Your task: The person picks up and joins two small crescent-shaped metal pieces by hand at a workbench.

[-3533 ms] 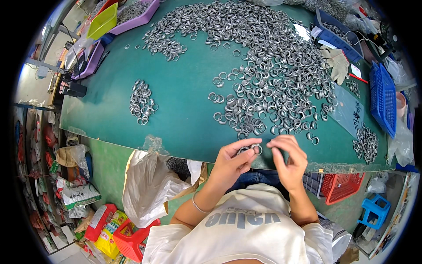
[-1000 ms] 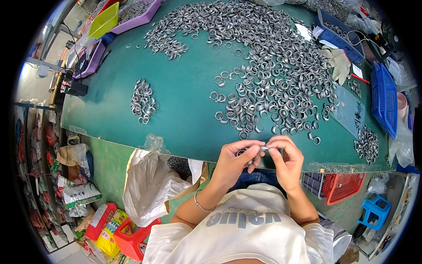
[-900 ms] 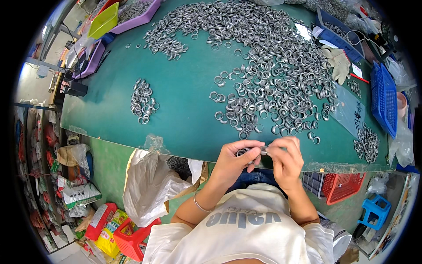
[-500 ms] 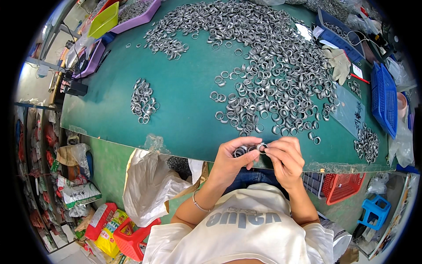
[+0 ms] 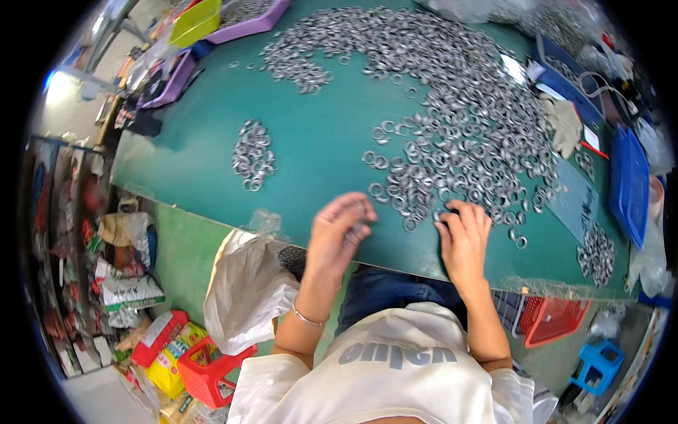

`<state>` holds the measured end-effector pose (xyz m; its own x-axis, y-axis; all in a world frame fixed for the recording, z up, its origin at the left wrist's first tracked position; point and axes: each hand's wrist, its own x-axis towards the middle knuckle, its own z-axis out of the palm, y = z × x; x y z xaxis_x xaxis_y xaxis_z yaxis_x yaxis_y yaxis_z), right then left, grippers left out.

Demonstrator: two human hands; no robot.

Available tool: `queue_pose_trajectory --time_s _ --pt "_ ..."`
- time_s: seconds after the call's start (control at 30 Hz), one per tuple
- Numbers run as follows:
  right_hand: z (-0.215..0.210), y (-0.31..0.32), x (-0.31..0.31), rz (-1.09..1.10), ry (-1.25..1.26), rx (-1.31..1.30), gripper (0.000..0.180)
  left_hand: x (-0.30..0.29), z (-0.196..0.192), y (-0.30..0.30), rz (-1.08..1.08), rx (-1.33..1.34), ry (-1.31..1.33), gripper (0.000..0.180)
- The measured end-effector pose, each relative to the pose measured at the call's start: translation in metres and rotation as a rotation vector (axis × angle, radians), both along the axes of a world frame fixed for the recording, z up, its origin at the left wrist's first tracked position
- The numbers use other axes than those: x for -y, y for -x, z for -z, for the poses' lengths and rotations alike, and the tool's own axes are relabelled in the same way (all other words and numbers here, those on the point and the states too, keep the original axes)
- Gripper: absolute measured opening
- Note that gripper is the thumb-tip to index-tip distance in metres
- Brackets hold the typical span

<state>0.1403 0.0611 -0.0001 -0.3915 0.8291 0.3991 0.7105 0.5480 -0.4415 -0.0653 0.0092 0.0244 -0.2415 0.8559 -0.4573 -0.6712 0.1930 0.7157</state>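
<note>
Grey metal rings point(image 5: 480, 127) cover much of the green table point(image 5: 311, 155) in one wide, sprawling heap. My left hand point(image 5: 337, 230), slightly blurred, is raised over the near part of the table with curled fingers around several grey rings, mostly hidden by the fingers. At the near edge of the heap, my right hand point(image 5: 466, 237) has its thumb and fingertips on a single ring point(image 5: 438, 215). A smaller pile of rings point(image 5: 254, 155) lies apart to the left, and another ring pile point(image 5: 597, 254) sits near the right corner.
Blue baskets point(image 5: 628, 187), a glove point(image 5: 563, 127) and a clear plastic sheet point(image 5: 573, 198) line the right side. Purple trays point(image 5: 247, 25) and a yellow-green tray point(image 5: 194, 22) stand far left. Below the front edge are an open sack point(image 5: 244, 297) and a red stool point(image 5: 205, 371).
My hands were together over the front edge, a ring between them. Now they are apart: the left has moved left with its rings, the right forward to the heap. The view has shifted.
</note>
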Motion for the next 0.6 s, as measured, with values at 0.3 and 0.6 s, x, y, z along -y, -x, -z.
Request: queue_pose_trajectory --time_s 0.3,0.6 --pt "0.0 -0.002 0.004 -0.036 0.028 -0.067 0.015 -0.039 0.034 0.148 -0.636 -1.868 -0.108 0.016" --pt "-0.006 -0.012 0.002 -0.08 0.231 -0.406 0.011 -0.039 0.016 0.124 -0.556 -1.779 -0.106 0.018"
